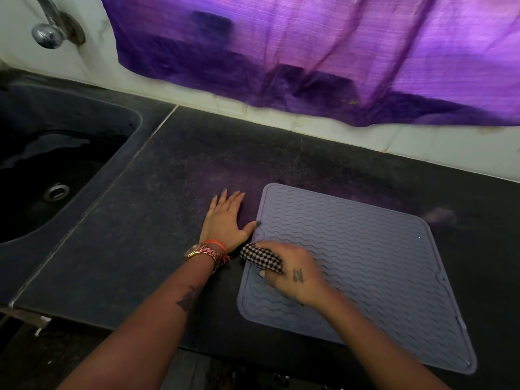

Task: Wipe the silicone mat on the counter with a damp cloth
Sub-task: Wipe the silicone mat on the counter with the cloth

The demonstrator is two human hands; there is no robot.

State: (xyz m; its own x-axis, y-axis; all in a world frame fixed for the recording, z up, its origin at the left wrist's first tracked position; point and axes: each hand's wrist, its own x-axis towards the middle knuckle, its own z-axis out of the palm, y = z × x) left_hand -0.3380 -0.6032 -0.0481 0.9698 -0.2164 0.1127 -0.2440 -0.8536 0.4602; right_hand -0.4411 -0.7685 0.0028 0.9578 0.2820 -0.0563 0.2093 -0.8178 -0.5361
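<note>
A grey silicone mat [365, 263] with a wavy ribbed surface lies flat on the dark counter [140, 235], its near right corner reaching the counter's front edge. My right hand [292, 274] grips a bunched black-and-white checked cloth [261, 257] and holds it down on the mat's left side. My left hand [225, 218] lies flat on the counter just left of the mat, fingers straight, its thumb touching the mat's left edge.
A dark sink [56, 164] with a metal drain is set into the counter at the left, a chrome tap [47, 32] above it. A purple curtain [309, 52] hangs over the tiled back wall. A pale smear [439, 215] marks the counter beyond the mat.
</note>
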